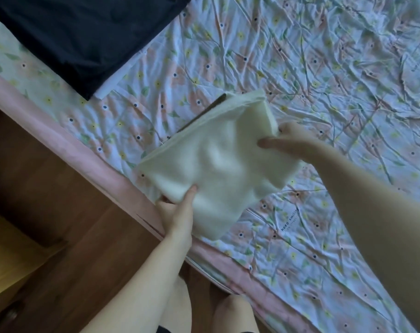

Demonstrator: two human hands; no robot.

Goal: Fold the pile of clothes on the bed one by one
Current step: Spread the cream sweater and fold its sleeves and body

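Between the two hands, a cream-white, soft fleecy folded garment (218, 162) hangs just above the bed (324, 80), near its pink-trimmed edge (103, 169). The left hand (177, 210) grasps the garment's near lower corner, thumb on top of the fabric and fingers curled beneath it. The right hand (288, 140) pinches the opposite side, thumb over the cloth and fingers tucked behind. The fabric sags slightly between the two grips, and a lower flap droops below the left grip toward the bed edge. A thin dark brown strip (204, 114) shows along the garment's far edge, away from both grips.

Beyond the garment, well apart from either grip, a dark navy folded cloth (84, 37) lies flat on the bed, with a sliver of white fabric (110, 85) peeking out under its nearer edge. The bed wears a wrinkled floral sheet of peach flowers and green leaves. Below the left forearm, brown wooden flooring (60, 188) runs alongside the bed.
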